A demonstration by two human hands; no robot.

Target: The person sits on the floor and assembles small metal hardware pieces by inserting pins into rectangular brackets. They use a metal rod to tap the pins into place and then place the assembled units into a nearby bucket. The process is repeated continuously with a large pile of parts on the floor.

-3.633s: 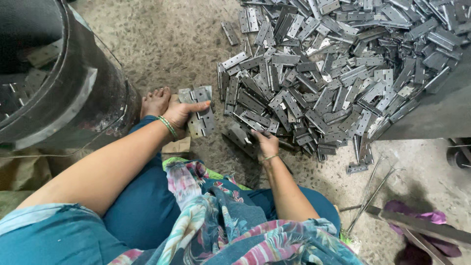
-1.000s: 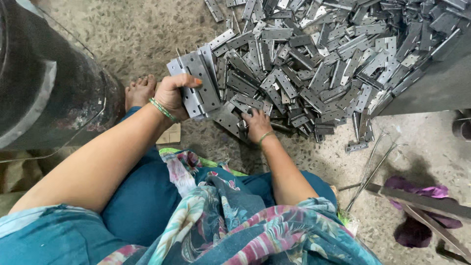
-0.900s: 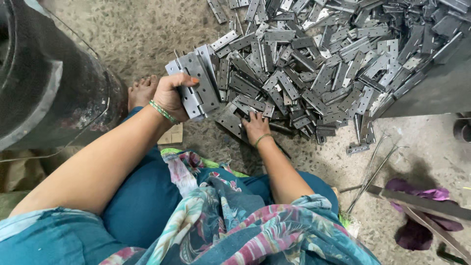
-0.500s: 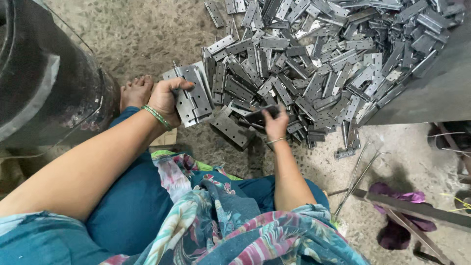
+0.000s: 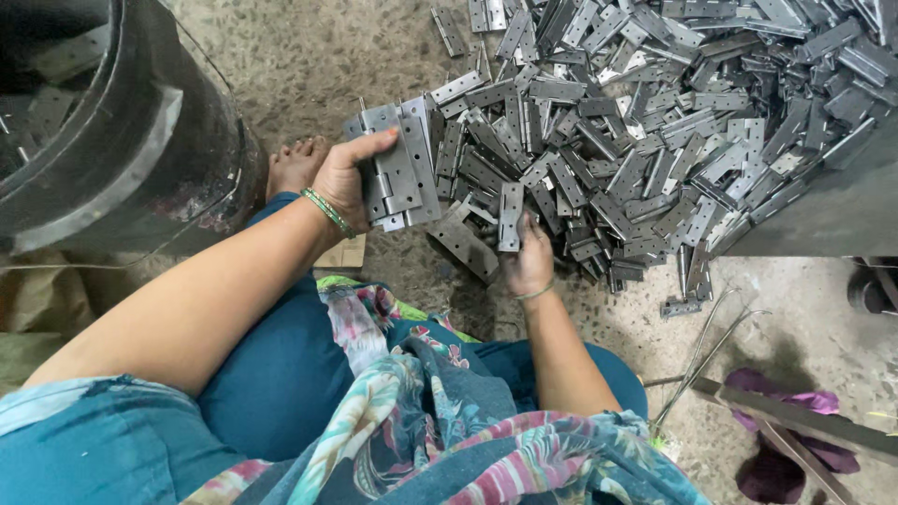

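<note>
A big heap of grey metal hinges (image 5: 655,112) covers the concrete floor in front of me. My left hand (image 5: 344,178), with a green bangle at the wrist, grips a stack of hinges (image 5: 398,168) held flat together beside the heap's left edge. My right hand (image 5: 528,257) is at the heap's near edge and holds one hinge (image 5: 510,215) upright between its fingers. A larger flat plate (image 5: 463,245) lies just left of that hand.
A large dark metal drum (image 5: 103,131) stands at the left, close to my left arm. My bare foot (image 5: 295,164) rests between drum and heap. Thin wire rods (image 5: 706,346), a dark metal bar (image 5: 804,425) and a purple cloth (image 5: 786,407) lie at the right.
My right hand has picked a single hinge out of the heap and lifted it. My left hand keeps its stack, now raised a little higher and nearer the heap.
</note>
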